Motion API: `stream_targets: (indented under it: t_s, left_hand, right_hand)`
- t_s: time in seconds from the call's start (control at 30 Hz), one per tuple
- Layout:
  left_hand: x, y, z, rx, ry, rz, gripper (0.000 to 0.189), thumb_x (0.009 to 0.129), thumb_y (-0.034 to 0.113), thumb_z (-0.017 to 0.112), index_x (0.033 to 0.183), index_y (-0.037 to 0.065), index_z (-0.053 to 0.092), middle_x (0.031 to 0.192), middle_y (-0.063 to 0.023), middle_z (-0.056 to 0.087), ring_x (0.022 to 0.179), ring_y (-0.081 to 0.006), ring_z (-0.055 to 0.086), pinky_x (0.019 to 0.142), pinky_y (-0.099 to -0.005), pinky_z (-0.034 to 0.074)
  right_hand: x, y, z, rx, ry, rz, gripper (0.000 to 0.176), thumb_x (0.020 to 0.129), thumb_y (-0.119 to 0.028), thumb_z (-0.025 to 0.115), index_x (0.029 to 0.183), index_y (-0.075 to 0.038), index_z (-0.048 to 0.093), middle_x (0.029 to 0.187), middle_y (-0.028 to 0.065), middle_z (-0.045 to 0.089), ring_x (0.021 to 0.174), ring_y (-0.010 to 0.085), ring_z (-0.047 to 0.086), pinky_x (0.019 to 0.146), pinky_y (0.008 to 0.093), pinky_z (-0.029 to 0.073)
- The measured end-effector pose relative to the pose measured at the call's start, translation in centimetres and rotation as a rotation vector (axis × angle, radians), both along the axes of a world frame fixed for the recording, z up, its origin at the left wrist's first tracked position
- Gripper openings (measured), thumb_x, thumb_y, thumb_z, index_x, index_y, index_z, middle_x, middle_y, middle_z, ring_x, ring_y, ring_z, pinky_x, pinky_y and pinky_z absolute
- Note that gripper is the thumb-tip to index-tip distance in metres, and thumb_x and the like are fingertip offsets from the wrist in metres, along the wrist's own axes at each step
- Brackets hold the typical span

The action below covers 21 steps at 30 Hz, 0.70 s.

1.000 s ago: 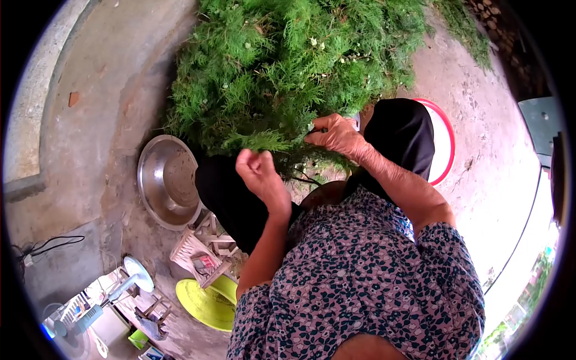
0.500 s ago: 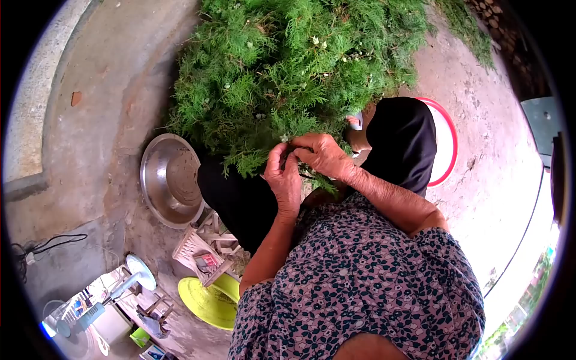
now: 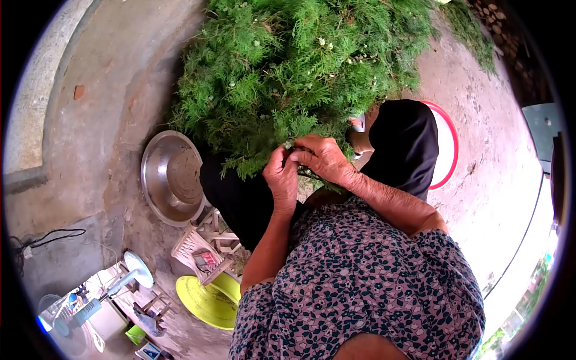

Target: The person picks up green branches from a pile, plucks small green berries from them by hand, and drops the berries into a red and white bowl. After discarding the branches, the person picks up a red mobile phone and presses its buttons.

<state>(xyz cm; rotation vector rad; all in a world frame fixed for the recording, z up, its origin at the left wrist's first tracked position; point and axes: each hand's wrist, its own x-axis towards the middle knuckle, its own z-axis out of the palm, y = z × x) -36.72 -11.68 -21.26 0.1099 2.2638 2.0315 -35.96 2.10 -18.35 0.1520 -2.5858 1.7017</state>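
Note:
A large heap of green, feathery conifer branches (image 3: 300, 66) fills the upper middle of the view, reaching down to my knees. At its near edge, my left hand (image 3: 282, 180) is closed, thumb and fingers pinched on a conifer sprig (image 3: 288, 144) with a pale tip. My right hand (image 3: 327, 161) meets it fingertip to fingertip, its thumb and index finger pinched at the same spot. The sprig is mostly hidden by the fingers. Dark thin stems and leafy green bits hang just below the hands.
A metal basin (image 3: 150, 180) lies left of my knee. Below it are a small wooden stool (image 3: 195, 246) and a yellow-green basin (image 3: 201, 303). A red-rimmed white tub (image 3: 454, 150) sits by my right knee. A fan (image 3: 137, 270) stands at lower left.
Both hands stay together at the heap's edge. The right fingers have shifted slightly, its thumb now lying straighter toward the left fingertips. The whole view has moved a little.

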Motion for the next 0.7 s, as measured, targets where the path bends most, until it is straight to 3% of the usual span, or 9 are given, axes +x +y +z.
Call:
stream_targets:
  t_s: [0.07,0.13,0.33,0.53,0.7]
  left_hand:
    - [-0.1,0.1,0.0,-0.003,0.005,0.003,0.02,0.085,0.003,0.057,0.104,-0.003,0.059,0.091,-0.0034,0.062,0.081,-0.0072,0.054,0.074,-0.0216,0.044]
    - [-0.1,0.3,0.3,-0.213,0.256,0.039,0.017,0.081,0.001,0.06,0.098,-0.002,0.06,0.08,-0.0089,0.062,0.071,-0.0142,0.057,0.064,-0.0264,0.046]
    - [-0.2,0.2,0.2,-0.308,0.339,-0.033,0.013,0.082,0.007,0.061,0.091,-0.004,0.059,0.076,-0.0139,0.059,0.067,-0.0234,0.056,0.062,-0.0309,0.045]
    - [-0.2,0.2,0.5,-0.257,0.384,-0.085,0.01,0.083,0.007,0.06,0.086,-0.003,0.06,0.074,-0.0113,0.059,0.068,-0.0226,0.054,0.063,-0.0309,0.044]
    - [-0.4,0.4,1.3,-0.282,0.396,-0.101,0.011,0.085,0.009,0.059,0.08,0.0,0.059,0.074,-0.0092,0.06,0.065,-0.0214,0.051,0.062,-0.0308,0.043]
  right_hand:
    - [0.1,0.0,-0.1,-0.015,-0.044,-0.011,0.033,0.08,-0.024,0.065,0.097,0.003,0.058,0.076,0.0148,0.058,0.068,0.028,0.058,0.062,0.0348,0.046]
    - [0.2,0.1,-0.4,-0.091,-0.006,-0.053,0.036,0.079,-0.027,0.067,0.098,0.002,0.058,0.076,0.0147,0.058,0.068,0.0263,0.059,0.062,0.0336,0.046]
    - [0.7,-0.2,1.5,-0.073,-0.159,-0.206,0.039,0.079,-0.029,0.067,0.106,-0.003,0.056,0.082,0.0127,0.06,0.075,0.0251,0.06,0.066,0.0319,0.048]
    - [0.3,-0.1,-0.2,-0.006,0.13,-0.096,0.032,0.081,-0.024,0.065,0.106,-0.006,0.056,0.089,0.0116,0.06,0.082,0.0235,0.059,0.07,0.0325,0.048]
    - [0.1,0.3,-1.6,-0.176,0.045,-0.064,0.027,0.082,-0.023,0.064,0.1,-0.002,0.06,0.089,0.0098,0.06,0.082,0.0186,0.059,0.071,0.0303,0.048]
